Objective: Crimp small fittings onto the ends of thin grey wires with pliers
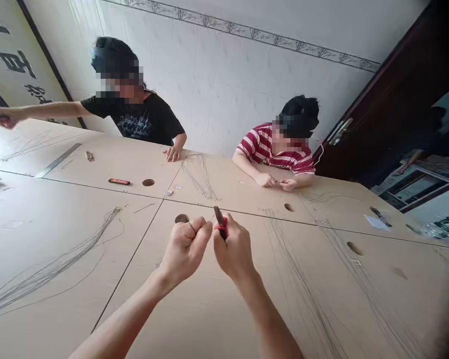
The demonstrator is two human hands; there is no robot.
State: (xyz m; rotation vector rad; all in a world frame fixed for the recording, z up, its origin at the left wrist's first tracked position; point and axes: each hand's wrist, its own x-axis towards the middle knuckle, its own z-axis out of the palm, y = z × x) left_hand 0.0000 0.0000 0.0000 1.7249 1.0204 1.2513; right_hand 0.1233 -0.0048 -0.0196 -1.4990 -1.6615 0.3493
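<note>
My right hand (235,245) is wrapped round a pair of pliers (220,223) with dark jaws and red on the handle; the jaws point up and away from me. Close beside it on the left, my left hand (187,245) is closed in a pinch, and whatever is between its fingers is too small or hidden to make out. Both hands are above the wooden table (209,319), near its middle seam. A bundle of thin wires (67,259) lies to the left, with small pale pieces at its far end. More thin wires (299,279) spread out on the right.
Across the table, one person (142,114) stretches an arm left; another (280,149) works with both hands together. A red utility-knife-like item (118,181), a metal ruler (60,159) and a dark pen-like item (380,216) lie about. Round holes (148,182) pierce the tabletop.
</note>
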